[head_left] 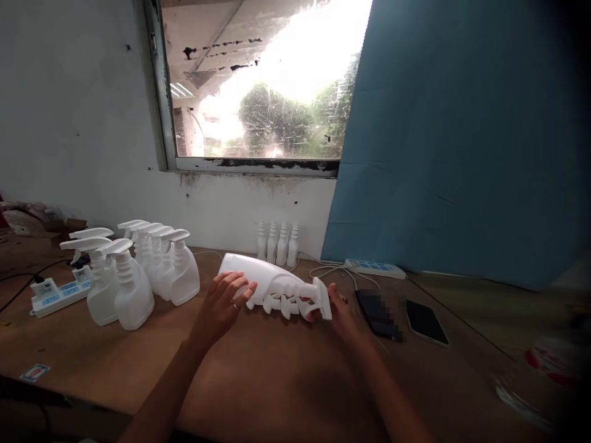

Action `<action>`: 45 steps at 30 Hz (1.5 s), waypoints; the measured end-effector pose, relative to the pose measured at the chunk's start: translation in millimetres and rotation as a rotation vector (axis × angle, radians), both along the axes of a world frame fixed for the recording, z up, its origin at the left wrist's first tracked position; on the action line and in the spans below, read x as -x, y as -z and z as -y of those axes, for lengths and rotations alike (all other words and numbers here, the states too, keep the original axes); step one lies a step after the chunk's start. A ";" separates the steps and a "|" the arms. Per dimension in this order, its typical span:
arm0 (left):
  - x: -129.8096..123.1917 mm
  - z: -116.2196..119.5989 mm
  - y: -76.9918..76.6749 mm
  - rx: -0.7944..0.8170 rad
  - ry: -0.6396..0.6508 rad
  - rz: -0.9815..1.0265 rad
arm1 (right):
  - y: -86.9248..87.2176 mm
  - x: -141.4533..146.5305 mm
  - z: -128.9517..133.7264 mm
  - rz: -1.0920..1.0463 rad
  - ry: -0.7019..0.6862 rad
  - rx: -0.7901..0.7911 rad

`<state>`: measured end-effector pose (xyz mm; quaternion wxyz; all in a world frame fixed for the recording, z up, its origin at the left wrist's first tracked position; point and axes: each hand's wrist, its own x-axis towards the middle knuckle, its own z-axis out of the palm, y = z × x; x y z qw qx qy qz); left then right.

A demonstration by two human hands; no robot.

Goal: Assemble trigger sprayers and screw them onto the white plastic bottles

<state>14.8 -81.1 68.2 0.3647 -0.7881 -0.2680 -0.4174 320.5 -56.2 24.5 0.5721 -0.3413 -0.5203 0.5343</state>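
Observation:
My left hand [228,295] is closed round the base end of a white spray bottle [263,277], which lies tilted on its side above the table. At the bottle's other end, my right hand [340,311] is at the white spray head [323,298], its fingers partly hidden behind it. Several loose white trigger parts [287,306] lie just below and behind the bottle. Left of my hands stand several upright white spray bottles [133,292] with their heads on.
Four small white bottles [282,246] stand by the wall. Power strips [376,268] lie at the back right and far left. Two phones [427,322] rest to the right, near a clear plastic container [530,381]. A small sticker [35,372] is at the front left.

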 end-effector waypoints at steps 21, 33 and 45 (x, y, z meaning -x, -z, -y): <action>12.4 -6.5 25.0 0.117 0.109 0.029 | 10.1 28.0 8.2 0.079 0.022 0.031; 22.5 -14.3 2.4 0.212 0.196 -0.022 | 3.7 28.5 14.8 0.131 0.125 -0.072; 43.6 -22.7 -19.6 1.436 0.302 0.300 | 1.3 -5.5 16.0 0.993 0.240 -1.128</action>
